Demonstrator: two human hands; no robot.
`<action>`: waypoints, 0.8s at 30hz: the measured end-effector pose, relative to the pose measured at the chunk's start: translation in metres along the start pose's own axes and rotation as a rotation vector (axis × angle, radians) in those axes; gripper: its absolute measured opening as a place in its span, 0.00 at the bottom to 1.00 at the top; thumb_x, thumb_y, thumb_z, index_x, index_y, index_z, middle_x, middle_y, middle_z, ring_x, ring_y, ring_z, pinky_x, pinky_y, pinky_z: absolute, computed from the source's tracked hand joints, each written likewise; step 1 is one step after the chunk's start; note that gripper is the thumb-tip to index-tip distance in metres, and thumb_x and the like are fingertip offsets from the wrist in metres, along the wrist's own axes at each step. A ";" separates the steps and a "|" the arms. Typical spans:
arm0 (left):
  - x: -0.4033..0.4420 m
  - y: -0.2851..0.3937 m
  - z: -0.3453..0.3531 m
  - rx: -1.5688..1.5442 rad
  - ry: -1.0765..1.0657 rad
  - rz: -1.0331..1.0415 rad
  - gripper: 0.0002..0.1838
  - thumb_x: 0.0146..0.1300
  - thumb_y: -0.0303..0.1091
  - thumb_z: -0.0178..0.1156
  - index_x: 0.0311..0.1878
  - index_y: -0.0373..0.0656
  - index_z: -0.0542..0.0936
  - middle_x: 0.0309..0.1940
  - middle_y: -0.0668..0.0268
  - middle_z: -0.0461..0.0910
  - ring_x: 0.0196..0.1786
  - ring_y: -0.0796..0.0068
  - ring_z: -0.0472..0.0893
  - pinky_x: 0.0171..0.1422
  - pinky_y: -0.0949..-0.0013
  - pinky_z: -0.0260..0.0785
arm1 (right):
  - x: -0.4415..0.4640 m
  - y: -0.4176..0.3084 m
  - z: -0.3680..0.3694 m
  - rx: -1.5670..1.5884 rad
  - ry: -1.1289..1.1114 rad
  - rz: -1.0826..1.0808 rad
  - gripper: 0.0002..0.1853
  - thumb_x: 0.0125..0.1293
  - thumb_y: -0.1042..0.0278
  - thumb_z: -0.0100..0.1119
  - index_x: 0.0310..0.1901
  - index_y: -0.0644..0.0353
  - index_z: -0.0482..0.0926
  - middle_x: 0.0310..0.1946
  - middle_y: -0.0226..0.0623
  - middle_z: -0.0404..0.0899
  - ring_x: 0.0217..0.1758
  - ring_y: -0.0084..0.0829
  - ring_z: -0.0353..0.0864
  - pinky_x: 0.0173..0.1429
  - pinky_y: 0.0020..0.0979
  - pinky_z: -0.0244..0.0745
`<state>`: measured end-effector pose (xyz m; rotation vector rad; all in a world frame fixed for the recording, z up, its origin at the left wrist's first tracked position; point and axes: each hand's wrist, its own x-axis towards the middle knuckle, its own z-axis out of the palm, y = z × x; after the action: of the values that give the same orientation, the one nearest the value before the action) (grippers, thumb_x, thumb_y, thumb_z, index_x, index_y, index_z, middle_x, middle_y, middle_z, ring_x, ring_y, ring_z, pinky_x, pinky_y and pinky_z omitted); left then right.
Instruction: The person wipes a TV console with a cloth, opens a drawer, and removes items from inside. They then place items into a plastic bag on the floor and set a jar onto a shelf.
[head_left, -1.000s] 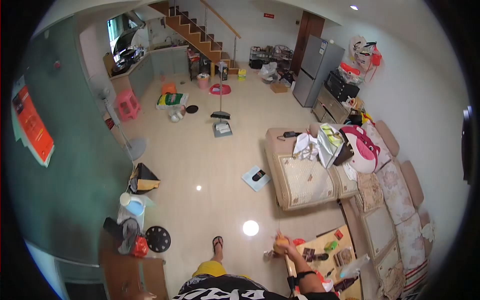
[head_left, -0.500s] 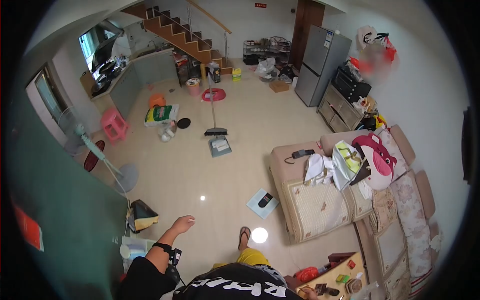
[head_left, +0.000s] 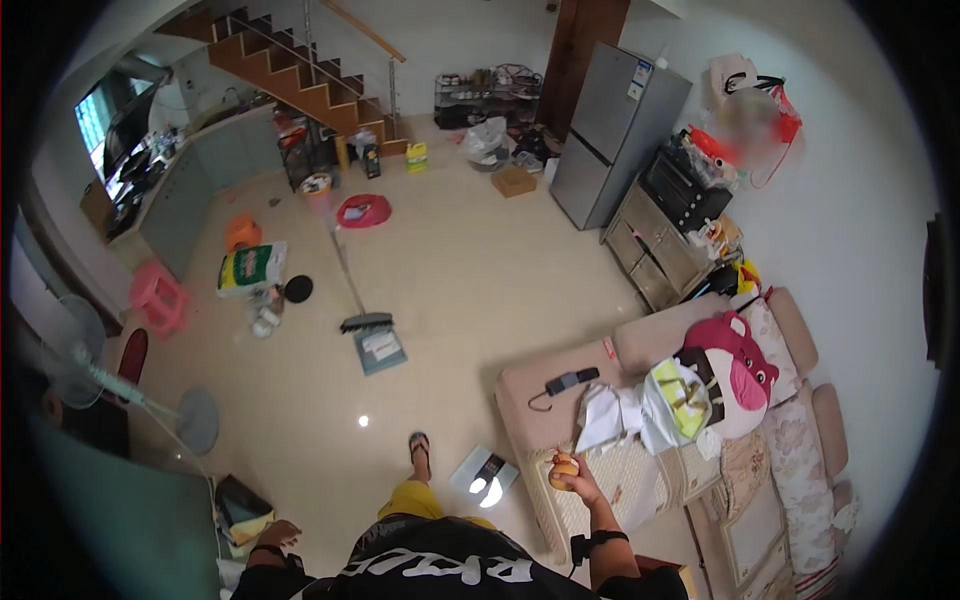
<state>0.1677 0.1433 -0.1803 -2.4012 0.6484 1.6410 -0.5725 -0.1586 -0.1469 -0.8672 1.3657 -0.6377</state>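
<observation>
My right hand (head_left: 578,480) is closed around a round orange-brown object (head_left: 563,470), held up in front of the sofa's quilted seat (head_left: 620,490). What the object is, I cannot make out. Low at the left, my left hand (head_left: 283,533) hangs beside my body, near a black and yellow bag-like item (head_left: 243,508); its fingers are too small and blurred to read. Dark bands with small devices are on both wrists. One sandalled foot (head_left: 420,455) shows on the floor, beside a glass scale (head_left: 484,472).
A broom and dustpan (head_left: 380,350) stand ahead on the floor. To the left are a fan (head_left: 198,420), a pink stool (head_left: 160,298) and a green-white sack (head_left: 252,268). Bags and a plush toy (head_left: 735,375) lie on the sofa; a fridge (head_left: 618,135) stands behind.
The view has moved forward into the room, and the low table has mostly left it. My right hand has risen with the object from table level; my left hand swung forward, then back down.
</observation>
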 end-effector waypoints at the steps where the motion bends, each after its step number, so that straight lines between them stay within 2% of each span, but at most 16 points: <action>1: 0.009 0.023 -0.013 0.005 0.004 -0.073 0.16 0.69 0.45 0.60 0.47 0.43 0.83 0.39 0.65 0.87 0.39 0.70 0.85 0.39 0.62 0.76 | 0.022 -0.021 0.002 0.001 0.012 -0.002 0.47 0.53 0.73 0.75 0.71 0.59 0.56 0.60 0.45 0.74 0.61 0.40 0.78 0.63 0.42 0.77; 7: 0.128 0.235 -0.106 -0.144 0.014 0.132 0.13 0.66 0.43 0.62 0.45 0.45 0.85 0.31 0.64 0.86 0.32 0.72 0.84 0.36 0.65 0.75 | 0.121 -0.048 -0.003 0.301 -0.038 -0.123 0.36 0.55 0.78 0.71 0.66 0.61 0.65 0.54 0.41 0.79 0.60 0.40 0.78 0.64 0.40 0.76; 9: 0.156 0.332 -0.137 -0.048 0.064 0.365 0.14 0.66 0.44 0.62 0.46 0.45 0.85 0.32 0.63 0.87 0.34 0.71 0.85 0.39 0.65 0.77 | 0.160 -0.012 -0.024 0.673 0.054 0.175 0.45 0.50 0.75 0.75 0.69 0.56 0.59 0.61 0.44 0.76 0.62 0.42 0.79 0.61 0.45 0.79; 11: 0.218 0.417 -0.159 0.017 0.168 0.607 0.14 0.67 0.43 0.62 0.46 0.44 0.85 0.33 0.62 0.87 0.35 0.72 0.86 0.41 0.65 0.78 | 0.169 -0.053 -0.014 0.460 0.184 0.327 0.42 0.50 0.77 0.74 0.67 0.57 0.63 0.61 0.41 0.77 0.61 0.43 0.79 0.59 0.47 0.79; 12: 0.258 0.456 -0.169 -0.037 0.177 0.740 0.14 0.67 0.42 0.61 0.46 0.43 0.85 0.33 0.62 0.87 0.35 0.72 0.86 0.42 0.65 0.79 | 0.194 -0.030 -0.032 0.198 0.132 0.201 0.40 0.49 0.77 0.74 0.66 0.58 0.66 0.59 0.40 0.78 0.61 0.42 0.80 0.58 0.47 0.80; 13: 0.233 0.506 -0.182 -0.053 0.158 0.734 0.13 0.67 0.40 0.61 0.47 0.42 0.84 0.34 0.61 0.87 0.36 0.72 0.86 0.43 0.65 0.79 | 0.218 -0.016 -0.040 -0.064 0.083 0.072 0.39 0.49 0.78 0.74 0.64 0.59 0.68 0.58 0.39 0.79 0.60 0.42 0.80 0.57 0.47 0.81; 14: 0.176 0.570 -0.199 -0.069 0.139 0.729 0.13 0.67 0.38 0.61 0.48 0.42 0.84 0.34 0.61 0.86 0.36 0.72 0.86 0.44 0.65 0.79 | 0.223 -0.061 -0.026 0.054 0.192 0.113 0.36 0.47 0.80 0.72 0.61 0.60 0.71 0.52 0.40 0.82 0.57 0.40 0.81 0.55 0.46 0.81; 15: 0.179 0.607 -0.217 -0.044 0.126 0.721 0.13 0.67 0.38 0.61 0.48 0.42 0.84 0.34 0.61 0.86 0.36 0.72 0.86 0.44 0.65 0.79 | 0.266 -0.021 -0.044 0.978 -0.016 0.107 0.33 0.49 0.79 0.70 0.59 0.58 0.72 0.46 0.37 0.82 0.51 0.35 0.83 0.48 0.39 0.83; 16: 0.188 0.637 -0.227 -0.045 0.092 0.816 0.13 0.67 0.38 0.60 0.50 0.41 0.84 0.36 0.61 0.87 0.37 0.72 0.86 0.44 0.66 0.79 | 0.292 -0.065 -0.056 0.569 -0.244 0.097 0.29 0.53 0.73 0.67 0.59 0.54 0.72 0.45 0.34 0.80 0.45 0.33 0.83 0.40 0.33 0.83; 17: 0.201 0.664 -0.233 -0.049 0.051 0.912 0.14 0.68 0.37 0.60 0.52 0.41 0.83 0.37 0.61 0.87 0.38 0.72 0.86 0.44 0.67 0.79 | 0.303 -0.121 -0.037 0.529 0.210 0.167 0.27 0.55 0.68 0.64 0.59 0.52 0.72 0.43 0.32 0.79 0.39 0.30 0.83 0.32 0.27 0.80; 19: 0.236 0.695 -0.255 -0.135 -0.045 0.831 0.15 0.66 0.34 0.62 0.54 0.40 0.82 0.40 0.63 0.87 0.38 0.73 0.85 0.41 0.69 0.79 | 0.346 -0.235 -0.017 0.655 0.394 0.121 0.28 0.63 0.73 0.56 0.66 0.55 0.66 0.53 0.34 0.79 0.41 0.28 0.82 0.36 0.29 0.79; 20: 0.253 0.699 -0.271 -0.143 -0.044 0.862 0.15 0.66 0.35 0.62 0.53 0.40 0.82 0.39 0.63 0.87 0.37 0.73 0.85 0.39 0.69 0.79 | 0.416 -0.201 -0.066 0.529 0.032 0.047 0.30 0.62 0.73 0.56 0.68 0.57 0.65 0.59 0.37 0.76 0.44 0.27 0.83 0.37 0.28 0.79; 21: 0.264 0.709 -0.281 -0.154 -0.046 0.890 0.15 0.66 0.35 0.63 0.53 0.41 0.82 0.38 0.62 0.86 0.36 0.73 0.85 0.37 0.68 0.78 | 0.446 -0.245 -0.062 0.655 -0.016 -0.132 0.28 0.64 0.71 0.57 0.67 0.57 0.68 0.58 0.37 0.77 0.45 0.26 0.83 0.36 0.25 0.79; 22: 0.254 0.728 -0.291 -0.124 -0.008 0.617 0.15 0.67 0.36 0.63 0.53 0.41 0.82 0.37 0.62 0.86 0.35 0.73 0.85 0.35 0.68 0.78 | 0.478 -0.304 -0.050 0.526 0.184 -0.083 0.28 0.66 0.68 0.58 0.69 0.57 0.67 0.58 0.36 0.78 0.47 0.27 0.82 0.41 0.28 0.80; 23: 0.238 0.748 -0.306 -0.089 0.037 0.349 0.15 0.67 0.37 0.63 0.53 0.41 0.81 0.36 0.61 0.86 0.33 0.72 0.85 0.33 0.67 0.77 | 0.518 -0.334 -0.058 0.583 0.072 -0.112 0.33 0.66 0.68 0.57 0.72 0.53 0.61 0.65 0.36 0.72 0.61 0.32 0.77 0.58 0.35 0.79; 24: 0.237 0.757 -0.318 -0.020 0.002 0.299 0.15 0.68 0.38 0.62 0.53 0.40 0.81 0.35 0.60 0.86 0.32 0.71 0.85 0.31 0.67 0.77 | 0.550 -0.376 -0.061 0.533 0.014 -0.095 0.37 0.64 0.63 0.60 0.74 0.52 0.58 0.66 0.37 0.70 0.64 0.34 0.75 0.61 0.39 0.76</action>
<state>0.1777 -0.7115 -0.1939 -2.4137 1.0395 1.7586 -0.5296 -0.8259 -0.1438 -0.4970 1.0918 -1.0245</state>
